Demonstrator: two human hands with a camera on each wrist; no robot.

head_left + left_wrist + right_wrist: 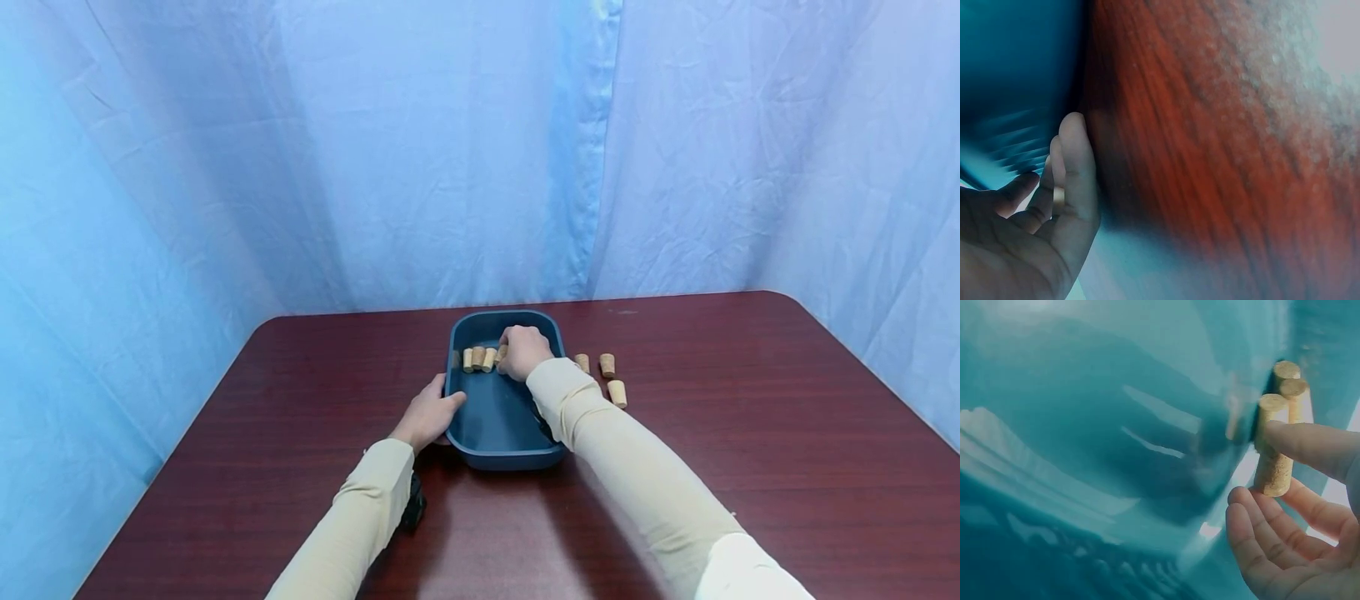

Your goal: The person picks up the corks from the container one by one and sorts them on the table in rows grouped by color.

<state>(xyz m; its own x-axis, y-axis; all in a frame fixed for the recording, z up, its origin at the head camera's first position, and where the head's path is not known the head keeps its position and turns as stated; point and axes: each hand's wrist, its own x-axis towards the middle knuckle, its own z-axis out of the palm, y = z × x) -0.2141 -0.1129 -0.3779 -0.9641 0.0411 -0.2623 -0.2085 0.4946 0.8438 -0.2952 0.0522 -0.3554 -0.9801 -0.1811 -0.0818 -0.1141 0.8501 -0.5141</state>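
Note:
A dark blue rectangular tray (501,460) stands on the table. Its left rim is held by my left hand (429,411), thumb over the edge and fingers along the outside; the left wrist view shows the fingers (1079,169) close against the outer wall. Toward the far end of the tray several tapered corks (478,358) stand in a row. My right hand (523,352) reaches inside at the right end of that row. In the right wrist view it pinches a cork (1274,476) under the thumb, beside the other corks (1295,389).
Loose corks (607,365) lie on the dark red wooden table (337,375), just right of the tray, partly behind the right sleeve (637,454). Light blue curtains (435,167) hang behind the table and along both sides.

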